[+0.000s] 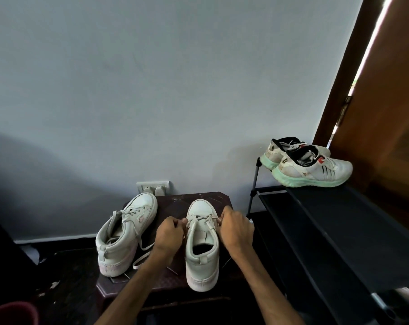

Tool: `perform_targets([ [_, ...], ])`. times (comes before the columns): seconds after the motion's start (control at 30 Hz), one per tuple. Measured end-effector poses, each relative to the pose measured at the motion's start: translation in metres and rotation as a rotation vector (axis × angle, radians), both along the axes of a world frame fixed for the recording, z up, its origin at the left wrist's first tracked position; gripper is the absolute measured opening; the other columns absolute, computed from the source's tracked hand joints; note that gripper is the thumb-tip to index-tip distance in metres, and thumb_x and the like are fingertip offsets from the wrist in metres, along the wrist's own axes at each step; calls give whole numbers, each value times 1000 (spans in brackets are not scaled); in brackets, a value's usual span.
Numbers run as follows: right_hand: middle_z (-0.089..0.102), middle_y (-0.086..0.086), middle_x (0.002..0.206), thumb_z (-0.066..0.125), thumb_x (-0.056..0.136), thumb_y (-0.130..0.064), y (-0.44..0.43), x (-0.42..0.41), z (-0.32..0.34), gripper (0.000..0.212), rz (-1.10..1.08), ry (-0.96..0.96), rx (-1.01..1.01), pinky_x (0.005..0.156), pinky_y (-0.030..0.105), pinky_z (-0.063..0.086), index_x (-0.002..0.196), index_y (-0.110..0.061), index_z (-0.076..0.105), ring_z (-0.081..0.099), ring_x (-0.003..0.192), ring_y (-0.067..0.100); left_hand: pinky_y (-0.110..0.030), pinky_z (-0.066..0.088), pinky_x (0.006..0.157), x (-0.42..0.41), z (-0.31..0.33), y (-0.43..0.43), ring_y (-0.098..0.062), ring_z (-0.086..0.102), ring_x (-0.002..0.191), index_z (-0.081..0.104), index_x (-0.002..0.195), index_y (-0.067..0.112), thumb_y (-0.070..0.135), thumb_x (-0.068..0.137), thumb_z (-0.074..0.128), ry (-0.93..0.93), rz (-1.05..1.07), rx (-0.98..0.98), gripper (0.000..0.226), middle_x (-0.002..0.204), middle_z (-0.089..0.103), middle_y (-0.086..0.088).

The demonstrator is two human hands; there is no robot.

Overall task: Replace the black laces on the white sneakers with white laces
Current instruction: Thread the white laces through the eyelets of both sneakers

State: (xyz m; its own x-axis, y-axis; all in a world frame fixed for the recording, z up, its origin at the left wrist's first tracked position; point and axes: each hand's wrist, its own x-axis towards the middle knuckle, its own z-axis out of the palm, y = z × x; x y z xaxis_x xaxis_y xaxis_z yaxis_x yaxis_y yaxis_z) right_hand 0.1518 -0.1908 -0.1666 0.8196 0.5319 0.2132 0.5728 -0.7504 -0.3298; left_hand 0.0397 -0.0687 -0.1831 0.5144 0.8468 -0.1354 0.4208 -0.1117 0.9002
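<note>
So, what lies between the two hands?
Head view: the upright white sneaker's laced front; left hand and right hand each pinch its lace.

Beside: sneaker (128, 231) left, rack (339, 231) right.

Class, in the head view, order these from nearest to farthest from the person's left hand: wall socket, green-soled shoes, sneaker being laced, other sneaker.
1. Sneaker being laced: the left hand pinches its lace.
2. Other sneaker: just left of the hand.
3. Wall socket: farther back, beyond that sneaker's toe.
4. Green-soled shoes: far right, on the rack.
</note>
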Motion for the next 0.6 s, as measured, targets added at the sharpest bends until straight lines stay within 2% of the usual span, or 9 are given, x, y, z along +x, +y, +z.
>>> perform_targets([
  [0.1, 69, 3, 107, 55, 96, -35, 1, 2, 2, 23, -20, -22, -80, 77, 34, 50, 113, -19, 60, 66, 100, 24, -31, 44, 59, -5, -1, 7, -16, 50, 57, 60, 80, 3, 23, 97, 57, -29, -37, -99, 26, 66, 60, -7],
  [0.2, 69, 4, 109, 57, 95, -39, -1, 5, 16, 28, 18, -34, -162, 79, 34, 51, 114, -19, 63, 66, 102, 25, -29, 38, 52, -5, 11, 5, -14, 43, 46, 56, 75, 4, 24, 100, 51, 0, -105, -143, 33, 56, 52, -4],
  [0.3, 70, 9, 103, 62, 91, -43, -11, 20, 43, 34, 45, 96, -200, 77, 31, 51, 103, -12, 68, 66, 102, 28, -22, 34, 45, -14, 39, 1, -15, 45, 43, 56, 76, 6, 28, 104, 42, -62, -165, -281, 38, 63, 52, -10],
  [0.37, 66, 10, 80, 66, 89, -40, -18, 41, 67, 32, 87, 367, 2, 70, 32, 54, 84, -8, 68, 68, 79, 27, -25, 42, 51, -15, 62, 8, -20, 51, 54, 56, 74, 9, 30, 104, 40, -172, -130, -442, 40, 67, 57, -12],
  [0.43, 61, 5, 71, 67, 92, -29, -25, 51, 103, 25, 144, 709, 354, 70, 40, 60, 90, -4, 68, 57, 56, 16, -28, 45, 58, -21, 90, 19, -19, 54, 61, 54, 71, 15, 31, 103, 43, -254, -90, -464, 37, 60, 61, -3],
  [0.5, 59, 2, 75, 64, 94, -20, -32, 53, 151, 17, 225, 952, 662, 68, 38, 62, 100, -5, 68, 51, 54, 8, -31, 45, 65, -23, 122, 29, -17, 56, 67, 54, 73, 17, 32, 102, 45, -325, -66, -381, 34, 70, 65, 1],
  [0.6, 63, 1, 79, 55, 96, -9, -35, 56, 214, 14, 411, 1129, 1017, 66, 35, 61, 98, -9, 68, 57, 57, 8, -34, 49, 70, -26, 165, 40, -17, 59, 76, 55, 74, 17, 32, 102, 46, -435, -78, -340, 33, 87, 64, -2],
])
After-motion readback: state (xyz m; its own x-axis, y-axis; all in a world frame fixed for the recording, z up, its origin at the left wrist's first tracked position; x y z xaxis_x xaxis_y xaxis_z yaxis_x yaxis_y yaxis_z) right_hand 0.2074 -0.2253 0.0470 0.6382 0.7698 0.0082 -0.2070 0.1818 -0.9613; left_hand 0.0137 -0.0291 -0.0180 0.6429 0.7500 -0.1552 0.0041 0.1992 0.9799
